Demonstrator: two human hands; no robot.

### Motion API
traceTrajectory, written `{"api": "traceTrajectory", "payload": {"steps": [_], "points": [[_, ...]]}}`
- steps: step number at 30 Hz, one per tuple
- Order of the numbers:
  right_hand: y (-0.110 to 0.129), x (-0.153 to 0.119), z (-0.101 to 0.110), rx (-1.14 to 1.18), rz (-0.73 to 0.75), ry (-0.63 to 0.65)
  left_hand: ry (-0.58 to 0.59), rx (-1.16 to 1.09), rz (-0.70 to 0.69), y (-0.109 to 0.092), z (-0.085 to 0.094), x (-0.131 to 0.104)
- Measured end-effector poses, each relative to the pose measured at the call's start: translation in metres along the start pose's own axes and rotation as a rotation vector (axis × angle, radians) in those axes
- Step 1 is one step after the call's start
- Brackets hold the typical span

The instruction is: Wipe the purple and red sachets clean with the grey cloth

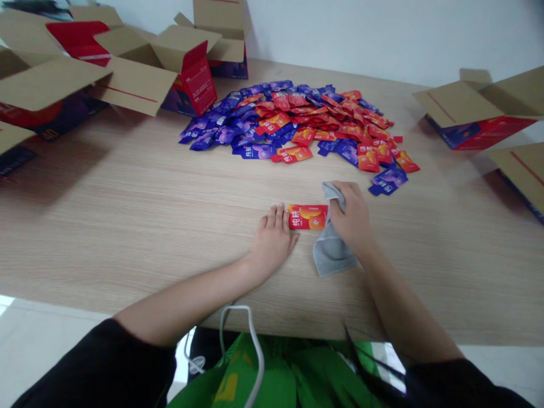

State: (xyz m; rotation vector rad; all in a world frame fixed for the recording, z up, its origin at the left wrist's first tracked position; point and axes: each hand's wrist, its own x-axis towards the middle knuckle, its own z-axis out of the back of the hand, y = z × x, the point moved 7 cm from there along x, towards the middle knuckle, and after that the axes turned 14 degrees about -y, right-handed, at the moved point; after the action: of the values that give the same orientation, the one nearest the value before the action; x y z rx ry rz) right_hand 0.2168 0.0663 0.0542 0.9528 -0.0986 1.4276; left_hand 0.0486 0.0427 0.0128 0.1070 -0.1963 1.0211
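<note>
A red and orange sachet (307,217) lies flat on the table in front of me, printed side up. At its left end my left hand (274,235) lies flat, fingertips touching the edge. My right hand (351,215) grips a grey cloth (334,249) at the sachet's right end, which the cloth and fingers partly cover. The cloth's lower part spreads loosely on the wood. Beyond my hands is a wide heap of sachets, blue-purple ones (221,127) mostly on the left and red ones (331,116) mostly on the right.
Several cardboard boxes with raised flaps, among them one with a red side (199,79), stand at the left and back left of the wooden table (148,209). Another open box (480,130) is at the right, with part of one more (525,170) nearer. A white cord (255,345) hangs before me.
</note>
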Motion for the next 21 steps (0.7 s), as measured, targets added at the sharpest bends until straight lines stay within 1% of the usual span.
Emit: {"api": "traceTrajectory", "payload": {"steps": [1,2,4,6,7,9,12,17,21], "points": [[0.014,-0.005,-0.005,0.024,0.045,0.010,-0.006,-0.002,0.000,0.000,0.000,0.000],[0.028,-0.012,-0.013,0.024,0.099,0.052,-0.012,-0.003,-0.002,0.000,0.000,0.000],[0.051,-0.026,-0.031,-0.044,0.217,0.192,-0.022,0.001,-0.009,0.000,-0.001,0.000],[0.061,-0.038,-0.044,-0.146,0.300,0.324,-0.026,0.004,-0.016,0.000,-0.002,0.000],[0.060,-0.041,-0.046,-0.187,0.315,0.358,-0.027,0.004,-0.018,0.000,-0.002,0.000],[0.053,-0.039,-0.044,-0.233,0.295,0.373,-0.028,-0.001,-0.012,0.000,-0.002,0.000],[0.030,-0.028,-0.035,-0.241,0.206,0.360,-0.020,0.000,0.002,0.000,-0.002,0.000],[-0.014,-0.013,-0.022,-0.133,0.033,0.413,-0.003,0.006,0.005,0.000,-0.002,0.001],[-0.038,-0.009,-0.014,-0.068,-0.031,0.478,-0.006,-0.006,0.012,0.001,-0.001,0.002]]}}
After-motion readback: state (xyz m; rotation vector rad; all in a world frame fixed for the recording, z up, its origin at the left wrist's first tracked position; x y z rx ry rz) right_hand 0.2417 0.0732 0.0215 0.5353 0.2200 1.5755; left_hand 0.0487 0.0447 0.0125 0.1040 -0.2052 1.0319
